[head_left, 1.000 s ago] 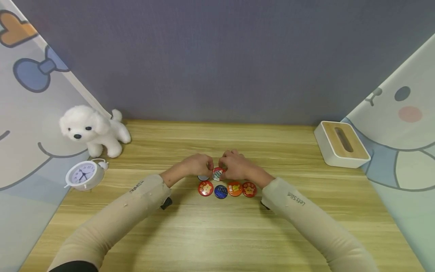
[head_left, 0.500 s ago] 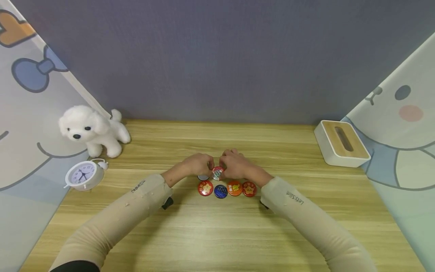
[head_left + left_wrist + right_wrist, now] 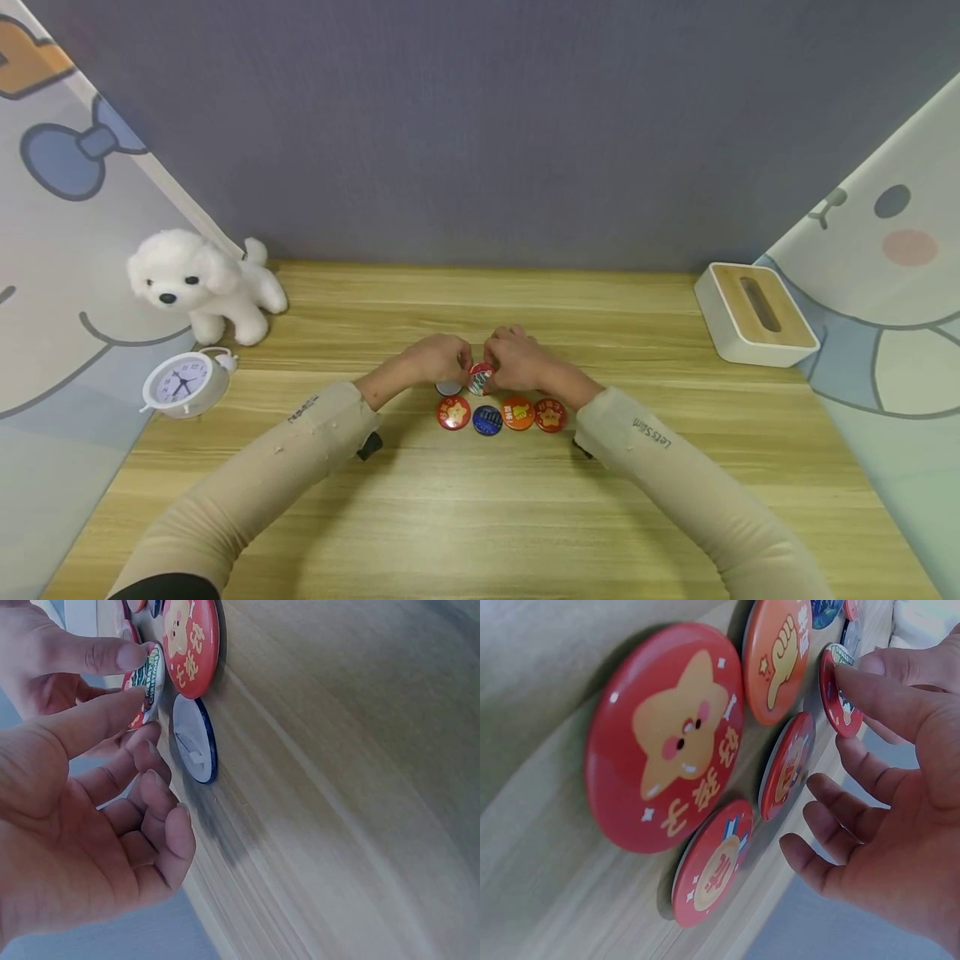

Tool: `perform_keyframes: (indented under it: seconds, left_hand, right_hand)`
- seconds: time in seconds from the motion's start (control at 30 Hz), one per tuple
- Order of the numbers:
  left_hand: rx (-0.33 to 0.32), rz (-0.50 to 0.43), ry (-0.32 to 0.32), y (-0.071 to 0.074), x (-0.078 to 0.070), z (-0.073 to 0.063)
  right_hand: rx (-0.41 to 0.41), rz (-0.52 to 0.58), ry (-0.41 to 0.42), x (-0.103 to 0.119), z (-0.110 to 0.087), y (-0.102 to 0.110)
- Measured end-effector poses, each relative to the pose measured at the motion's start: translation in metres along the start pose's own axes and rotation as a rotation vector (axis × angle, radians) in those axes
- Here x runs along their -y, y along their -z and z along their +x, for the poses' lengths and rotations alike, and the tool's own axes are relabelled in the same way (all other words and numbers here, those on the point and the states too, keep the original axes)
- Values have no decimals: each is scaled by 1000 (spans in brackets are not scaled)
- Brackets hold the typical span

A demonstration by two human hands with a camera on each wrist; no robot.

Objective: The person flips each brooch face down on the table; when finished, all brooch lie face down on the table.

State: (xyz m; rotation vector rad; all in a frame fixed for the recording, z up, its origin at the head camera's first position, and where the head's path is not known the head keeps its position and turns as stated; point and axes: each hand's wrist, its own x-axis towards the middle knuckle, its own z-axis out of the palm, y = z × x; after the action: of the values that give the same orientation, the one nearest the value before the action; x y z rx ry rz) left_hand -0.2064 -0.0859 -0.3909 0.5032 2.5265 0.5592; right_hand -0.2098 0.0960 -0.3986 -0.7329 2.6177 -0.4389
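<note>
On the wooden surface (image 3: 465,525), left hand (image 3: 437,360) and right hand (image 3: 519,362) pinch one tree-print badge (image 3: 480,380)

Right sleeve (image 3: 690,492) reads "LetsSlim"; left sleeve (image 3: 262,471) print too small to tell from here. Both hands gripping, fingertips at opposite sides: tree-print badge sits between them, neither hand nearer. Round, so no long axis; can't tell if it touches the surface. Four more badges lie in a row on the person's side of it. Left-end star badge (image 3: 453,413) and right-end star badge (image 3: 550,417) read 好孩子; orange badge (image 3: 517,413) lettering unclear.
</note>
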Motion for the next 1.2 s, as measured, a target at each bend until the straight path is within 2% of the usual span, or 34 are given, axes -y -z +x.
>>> perform_keyframes:
  seconds: [0.8, 1.0, 1.2]
  left_hand:
    - [33, -34, -28, 5, 3, -1]
    - [38, -32, -25, 9, 4, -3]
    - [59, -80, -28, 11, 6, -6]
  right_hand:
    - [-16, 41, 66, -2, 0, 4]
    - [-22, 20, 81, -1, -1, 4]
    - [-39, 12, 97, 0, -3, 4]
